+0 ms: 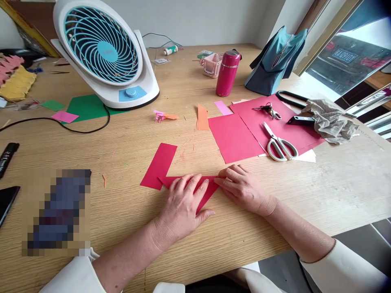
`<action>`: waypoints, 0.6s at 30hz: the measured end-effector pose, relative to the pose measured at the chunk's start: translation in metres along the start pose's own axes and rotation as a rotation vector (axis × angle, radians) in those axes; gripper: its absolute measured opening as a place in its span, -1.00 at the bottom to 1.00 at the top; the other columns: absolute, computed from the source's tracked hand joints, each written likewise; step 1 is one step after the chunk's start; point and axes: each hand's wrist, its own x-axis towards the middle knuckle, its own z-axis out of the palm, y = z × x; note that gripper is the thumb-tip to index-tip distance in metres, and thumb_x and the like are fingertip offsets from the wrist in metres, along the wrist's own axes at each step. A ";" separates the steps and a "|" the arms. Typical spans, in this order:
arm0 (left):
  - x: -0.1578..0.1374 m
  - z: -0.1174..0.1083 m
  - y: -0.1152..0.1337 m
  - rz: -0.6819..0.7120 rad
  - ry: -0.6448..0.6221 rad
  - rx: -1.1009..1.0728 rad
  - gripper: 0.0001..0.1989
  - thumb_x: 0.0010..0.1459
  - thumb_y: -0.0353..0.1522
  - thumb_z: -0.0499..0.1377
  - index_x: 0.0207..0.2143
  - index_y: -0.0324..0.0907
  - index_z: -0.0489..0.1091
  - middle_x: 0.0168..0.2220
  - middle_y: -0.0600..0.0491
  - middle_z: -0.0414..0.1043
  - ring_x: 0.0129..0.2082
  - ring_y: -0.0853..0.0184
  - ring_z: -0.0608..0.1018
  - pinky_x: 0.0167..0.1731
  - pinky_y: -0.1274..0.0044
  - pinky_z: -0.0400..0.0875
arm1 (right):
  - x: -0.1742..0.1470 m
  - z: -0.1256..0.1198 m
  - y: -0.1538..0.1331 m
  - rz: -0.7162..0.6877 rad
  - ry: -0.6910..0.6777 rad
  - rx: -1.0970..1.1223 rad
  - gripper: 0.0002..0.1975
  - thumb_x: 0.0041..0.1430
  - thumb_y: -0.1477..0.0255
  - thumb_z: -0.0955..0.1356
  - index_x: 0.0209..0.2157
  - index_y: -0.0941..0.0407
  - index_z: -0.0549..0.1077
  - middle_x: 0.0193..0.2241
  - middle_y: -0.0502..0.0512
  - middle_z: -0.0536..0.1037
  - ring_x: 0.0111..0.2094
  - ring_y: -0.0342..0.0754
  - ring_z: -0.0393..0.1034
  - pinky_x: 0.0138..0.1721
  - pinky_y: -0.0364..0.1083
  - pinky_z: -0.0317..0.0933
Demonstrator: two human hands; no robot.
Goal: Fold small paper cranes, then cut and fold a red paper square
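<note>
A folded piece of red paper (210,191), roughly triangular, lies on the table under both hands. My left hand (183,203) rests flat across its middle with the fingers stretched out, covering much of it. At the paper's right corner, my right hand (244,187) has its fingertips pressed together on the edge; the corner itself is hidden beneath them. A separate red paper strip (160,165) lies just beyond the left end of the folded piece, touching or slightly overlapping it.
White-handled scissors (279,144) lie on larger red sheets (236,138) at the right. A fan (106,53) stands at the back left, its black cord (76,131) trailing leftward. A magenta bottle (228,73) and a blue bag (271,65) stand behind. A pixelated phone-like shape (59,209) is at the left.
</note>
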 end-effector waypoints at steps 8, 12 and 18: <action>0.002 -0.002 0.002 0.052 -0.002 0.005 -0.52 0.26 -0.17 0.19 0.13 -0.24 0.38 0.15 -0.18 0.42 0.08 0.02 0.41 0.01 0.21 0.33 | -0.005 0.001 -0.004 0.026 0.006 -0.008 -0.77 0.38 0.52 0.23 -0.30 0.14 0.50 -0.32 0.16 0.51 -0.33 -0.01 0.30 -0.26 -0.01 0.16; 0.002 -0.004 0.002 0.052 0.030 0.010 -0.65 0.27 -0.31 0.19 0.06 -0.24 0.42 0.06 -0.13 0.49 -0.02 0.09 0.47 -0.08 0.26 0.41 | -0.006 0.003 -0.005 0.090 -0.007 0.015 -0.77 0.38 0.49 0.24 -0.36 0.13 0.46 -0.36 0.15 0.47 -0.33 0.00 0.28 -0.25 -0.01 0.17; 0.006 -0.018 -0.006 -0.005 0.013 -0.188 -0.84 0.29 -0.46 0.13 -0.22 -0.19 0.53 -0.17 -0.03 0.55 -0.16 0.21 0.51 -0.16 0.37 0.45 | -0.006 0.002 -0.004 0.161 -0.006 0.136 -0.79 0.38 0.49 0.24 -0.33 0.12 0.46 -0.38 0.14 0.45 -0.34 -0.01 0.28 -0.26 -0.02 0.21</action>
